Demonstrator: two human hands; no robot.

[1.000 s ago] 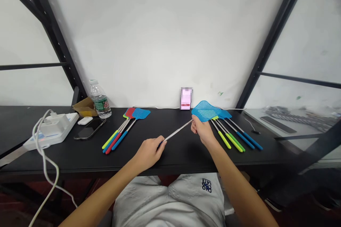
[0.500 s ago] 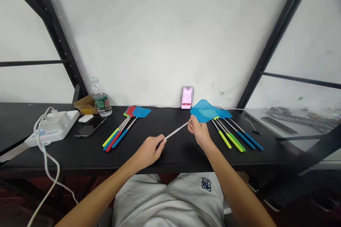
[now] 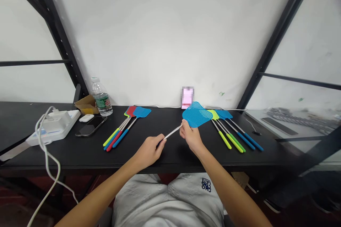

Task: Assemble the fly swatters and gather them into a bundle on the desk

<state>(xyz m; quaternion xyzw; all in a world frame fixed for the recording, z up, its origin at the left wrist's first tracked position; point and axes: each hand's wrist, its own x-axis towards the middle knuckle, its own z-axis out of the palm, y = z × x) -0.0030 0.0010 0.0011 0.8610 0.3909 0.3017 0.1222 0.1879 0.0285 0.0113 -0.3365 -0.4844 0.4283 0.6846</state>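
A blue fly swatter (image 3: 197,114) is held above the black table between both hands. My left hand (image 3: 151,151) is closed around its handle, which is mostly hidden in the fist. My right hand (image 3: 190,135) pinches the metal rod just below the mesh head. The visible stretch of rod between the hands is short. To the right lies a fan of several fly swatters (image 3: 231,134) with yellow, green and blue grips, their heads partly behind the held one. On the left rests another group of fly swatters (image 3: 119,131) with yellow, blue and red grips.
A water bottle (image 3: 101,99), an open cardboard box (image 3: 86,105), a white case (image 3: 86,118) and a dark phone (image 3: 91,126) stand or lie at the left. Nearby is a power strip (image 3: 57,127) with white cables. A lit phone (image 3: 187,96) leans on the wall.
My right hand has moved left toward my left hand, bringing the swatter's head with it. The rod showing between the hands is shorter. My left hand has stayed in place.
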